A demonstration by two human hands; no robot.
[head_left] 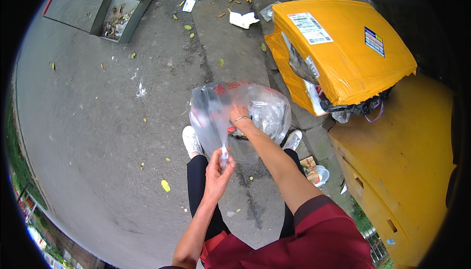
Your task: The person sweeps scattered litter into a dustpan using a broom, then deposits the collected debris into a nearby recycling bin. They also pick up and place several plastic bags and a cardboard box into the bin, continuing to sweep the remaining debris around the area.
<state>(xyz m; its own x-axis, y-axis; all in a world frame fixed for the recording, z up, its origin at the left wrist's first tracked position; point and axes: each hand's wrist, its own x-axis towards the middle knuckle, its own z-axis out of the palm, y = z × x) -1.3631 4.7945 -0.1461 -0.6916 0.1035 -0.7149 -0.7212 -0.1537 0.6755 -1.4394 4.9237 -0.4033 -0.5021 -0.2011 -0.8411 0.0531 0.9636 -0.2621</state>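
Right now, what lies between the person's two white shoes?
In the head view, a clear plastic bag sits between the left shoe and right shoe; the right hand reaches into it, the left hand pinches it.

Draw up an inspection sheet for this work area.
Surface: grey pavement, scattered yellow leaves.
Job's things: clear plastic bag with red print, between white shoes.
Clutter: cigarette butts and crumpled white paper, top of view.
Hands: left hand pinches a gathered part of the bag; right hand is at its opening, grip unclear.
Cables: nothing seen.
Surroundings: long-handled dustpan holding debris, upper left; yellow plastic-wrapped package and yellow bin, right.
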